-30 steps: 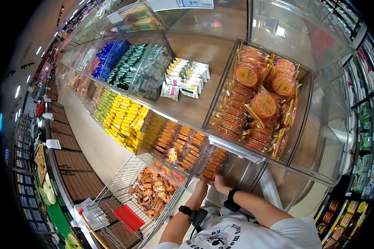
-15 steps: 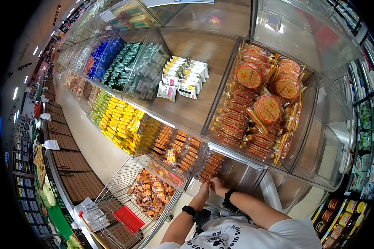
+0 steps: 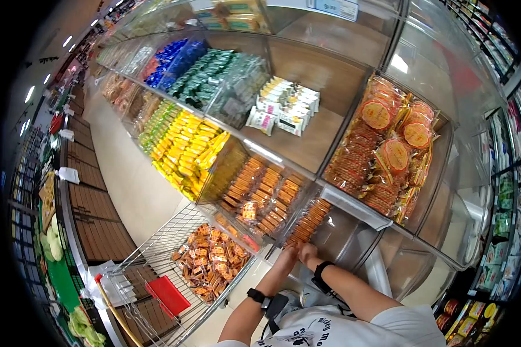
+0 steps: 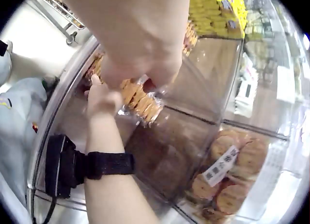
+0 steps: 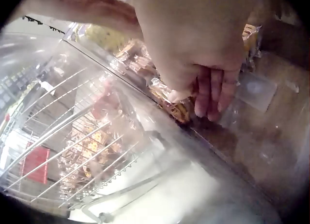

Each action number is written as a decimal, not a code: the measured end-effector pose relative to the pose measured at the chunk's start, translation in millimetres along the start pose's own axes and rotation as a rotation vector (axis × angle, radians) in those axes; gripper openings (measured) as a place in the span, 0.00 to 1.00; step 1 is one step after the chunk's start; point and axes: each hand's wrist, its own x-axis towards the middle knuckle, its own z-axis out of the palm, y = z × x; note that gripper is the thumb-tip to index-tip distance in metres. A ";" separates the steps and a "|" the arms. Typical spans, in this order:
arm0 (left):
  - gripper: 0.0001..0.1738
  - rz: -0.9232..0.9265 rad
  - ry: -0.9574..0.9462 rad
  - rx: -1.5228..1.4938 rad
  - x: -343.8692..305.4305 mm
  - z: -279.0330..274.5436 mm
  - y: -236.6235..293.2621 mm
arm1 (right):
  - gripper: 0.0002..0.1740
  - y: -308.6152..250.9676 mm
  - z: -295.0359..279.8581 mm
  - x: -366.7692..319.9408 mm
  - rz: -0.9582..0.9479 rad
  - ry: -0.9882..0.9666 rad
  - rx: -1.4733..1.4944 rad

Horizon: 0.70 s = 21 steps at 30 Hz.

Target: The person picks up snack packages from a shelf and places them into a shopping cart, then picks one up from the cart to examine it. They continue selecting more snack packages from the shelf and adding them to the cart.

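1. Both hands are together at the near end of a low clear bin (image 3: 348, 242) on the shelving, well below the upper bins.
2. left hand (image 3: 286, 258): its fingers (image 4: 160, 71) are curled down onto a cracker packet (image 4: 143, 102) and grip its top edge. The clear-wrapped packet sticks out below the knuckles.
3. right hand (image 3: 308, 252): it sits just beside the left, at the same packet's near end. Its fingers (image 5: 213, 96) are bent downward with the tips against the wrappers. Can't tell from the wrist views whether they actually clamp anything.
4. Where the packet is: inside the clear bin, at the front of the row of orange packets (image 3: 311, 220), tilted and raised slightly off the bin floor. The rest of that bin's floor to the right is bare wood-tone.
5. Black strap (image 3: 321, 270) on the right wrist and a second strap (image 3: 257, 295) on the left wrist.
6. Wire shopping cart (image 3: 156, 250) is left of the hands, below the shelf edge. It carries a loose heap of orange snack packs (image 3: 209, 261) and has a red flap (image 3: 169, 295) near the handle.
7. Neighbouring bins:
   - orange bars (image 3: 260, 194) just left of the worked bin
   - yellow packs (image 3: 191, 150) further left
   - round biscuit packs (image 3: 388, 156) above right
   - white packs (image 3: 283, 107) on the top tier
   - green packs (image 3: 205, 75) and blue packs (image 3: 171, 58) beyond
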 end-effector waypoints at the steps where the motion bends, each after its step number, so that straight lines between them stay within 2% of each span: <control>1: 0.16 0.003 0.004 -0.061 -16.8 5.4 11.0 | 0.15 14.3 27.6 11.9 -0.014 0.133 0.159; 2: 0.18 0.011 0.003 -0.119 -33.4 6.5 21.7 | 0.16 15.4 28.5 6.0 -0.050 0.133 0.157; 3: 0.21 0.021 -0.096 -0.144 -56.2 -1.8 30.6 | 0.18 12.3 21.5 2.1 -0.091 0.139 0.152; 4: 0.21 0.029 -0.065 -0.075 -74.4 -16.5 35.2 | 0.19 8.2 10.7 1.6 -0.143 0.154 0.141; 6: 0.22 0.072 0.056 -0.060 -116.3 -52.4 36.7 | 0.24 8.0 12.3 2.0 -0.318 0.313 0.194; 7: 0.22 0.096 0.083 -0.039 -144.9 -61.3 44.5 | 0.27 9.8 14.6 4.0 -0.411 0.385 0.112; 8: 0.22 0.152 0.099 -0.159 -163.5 -89.3 36.9 | 0.25 29.4 44.5 25.8 -0.485 0.486 0.026; 9: 0.23 0.215 0.127 -0.153 -185.4 -114.7 30.0 | 0.22 16.9 15.9 12.8 -0.232 -0.007 -0.061; 10: 0.22 0.259 0.150 -0.201 -209.9 -135.0 25.6 | 0.20 -3.4 -6.7 -5.2 -0.160 -0.029 -0.086; 11: 0.19 0.281 0.229 -0.272 -230.7 -159.7 17.2 | 0.20 -3.1 -3.1 2.4 -0.185 -0.014 -0.112; 12: 0.20 0.323 0.327 -0.296 -260.7 -166.0 15.1 | 0.19 13.2 8.9 12.9 -0.204 -0.001 -0.131; 14: 0.20 0.474 0.408 -0.273 -308.4 -190.4 -0.1 | 0.14 25.8 11.2 28.1 -0.149 -0.116 0.012; 16: 0.28 0.515 0.216 -0.270 -346.3 -237.4 -36.1 | 0.11 41.4 23.6 56.7 -0.031 -0.117 0.208; 17: 0.27 0.554 0.257 -0.300 -362.8 -252.3 -49.8 | 0.18 30.0 19.1 51.4 -0.066 0.056 0.068; 18: 0.26 0.591 0.334 -0.336 -375.9 -265.7 -60.7 | 0.09 52.1 32.6 85.2 -0.091 -0.035 0.165; 19: 0.25 0.623 0.398 -0.362 -388.2 -279.2 -73.2 | 0.09 15.0 7.2 46.7 -0.084 0.078 0.153; 20: 0.24 0.645 0.439 -0.376 -398.6 -291.8 -86.2 | 0.10 -50.5 -37.1 -19.8 -0.074 0.191 0.141; 21: 0.23 0.668 0.466 -0.384 -408.1 -304.3 -96.3 | 0.10 -70.6 -39.9 -36.0 -0.097 0.252 0.184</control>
